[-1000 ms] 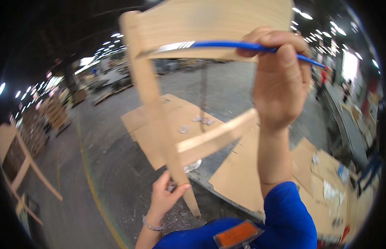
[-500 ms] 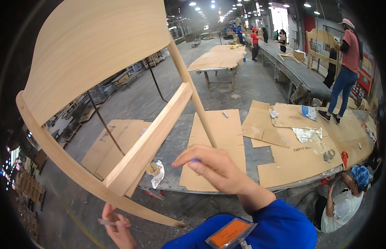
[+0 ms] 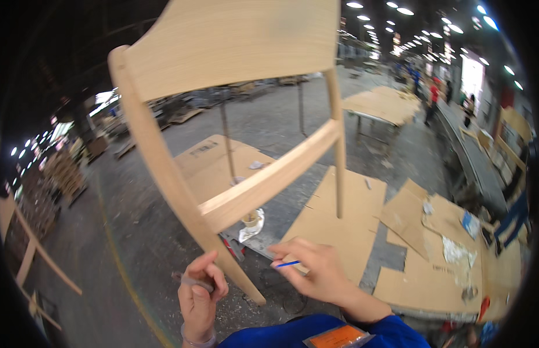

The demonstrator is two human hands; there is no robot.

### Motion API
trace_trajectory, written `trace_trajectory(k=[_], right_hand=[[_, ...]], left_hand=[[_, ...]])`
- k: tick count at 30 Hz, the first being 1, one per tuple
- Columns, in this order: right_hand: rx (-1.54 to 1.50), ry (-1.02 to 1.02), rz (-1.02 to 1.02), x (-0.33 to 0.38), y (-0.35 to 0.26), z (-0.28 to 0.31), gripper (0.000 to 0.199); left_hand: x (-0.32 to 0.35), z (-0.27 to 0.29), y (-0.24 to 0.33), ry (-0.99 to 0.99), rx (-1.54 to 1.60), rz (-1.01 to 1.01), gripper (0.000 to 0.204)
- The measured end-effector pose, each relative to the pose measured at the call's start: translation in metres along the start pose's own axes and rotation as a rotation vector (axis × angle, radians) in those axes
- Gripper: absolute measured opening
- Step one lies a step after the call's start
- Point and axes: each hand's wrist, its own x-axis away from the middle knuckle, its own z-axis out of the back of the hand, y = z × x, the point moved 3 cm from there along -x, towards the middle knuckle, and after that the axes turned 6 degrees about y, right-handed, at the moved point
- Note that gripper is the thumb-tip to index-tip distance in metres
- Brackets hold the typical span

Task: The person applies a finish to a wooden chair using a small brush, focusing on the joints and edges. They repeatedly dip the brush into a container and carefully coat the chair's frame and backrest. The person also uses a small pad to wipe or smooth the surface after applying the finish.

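A pale wooden headboard-like frame (image 3: 234, 52) stands tilted before me, with a curved panel on top, a crossrail (image 3: 275, 174) and two legs. My left hand (image 3: 203, 290) is beside the foot of its left leg (image 3: 176, 191), the fingers curled round a thin grey flat piece whose kind I cannot tell. Between the legs, to the right, my right hand (image 3: 316, 269) pinches a slim blue pen-like stick (image 3: 289, 264), apart from the wood.
A cardboard-covered table (image 3: 345, 209) lies beyond the frame, holding a cup (image 3: 251, 219) on crumpled foil. More cardboard (image 3: 438, 284) spreads to the right. Another covered table (image 3: 385, 104) and a conveyor (image 3: 464, 145) stand farther back. Wooden frame parts (image 3: 34, 238) are at the left.
The view has swung left, so the frame appears farther right. My left hand has risen alongside the left leg. The blue stick in my right hand now shows more plainly.
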Motion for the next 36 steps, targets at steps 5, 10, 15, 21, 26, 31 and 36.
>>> trace_trajectory(k=[5,10,15,21,26,31,36], right_hand=[[-0.009,-0.089,-0.270,-0.010,0.022,-0.026,0.021],[0.029,-0.198,-0.109,-0.004,0.037,-0.085,0.035],[0.020,-0.171,-0.075,-0.004,0.058,-0.128,0.060],[-0.006,-0.197,-0.140,-0.012,0.061,-0.154,0.059],[-0.009,-0.109,-0.204,-0.013,0.060,-0.166,0.054],[-0.050,-0.067,-0.238,-0.018,0.069,-0.171,0.055],[0.073,-0.173,-0.127,-0.036,0.082,-0.162,0.055]], left_hand=[[-0.011,0.020,0.029,0.187,-0.027,-0.050,0.077],[-0.034,0.057,0.062,0.248,-0.409,-0.290,0.038],[-0.083,0.073,0.088,0.278,-0.546,-0.338,0.038],[-0.153,0.083,0.117,0.183,-0.561,-0.418,0.038],[-0.193,0.088,0.125,0.096,-0.504,-0.462,0.037],[-0.213,0.092,0.126,0.050,-0.548,-0.492,0.035],[-0.225,0.081,0.141,0.157,-0.666,-0.528,0.028]])
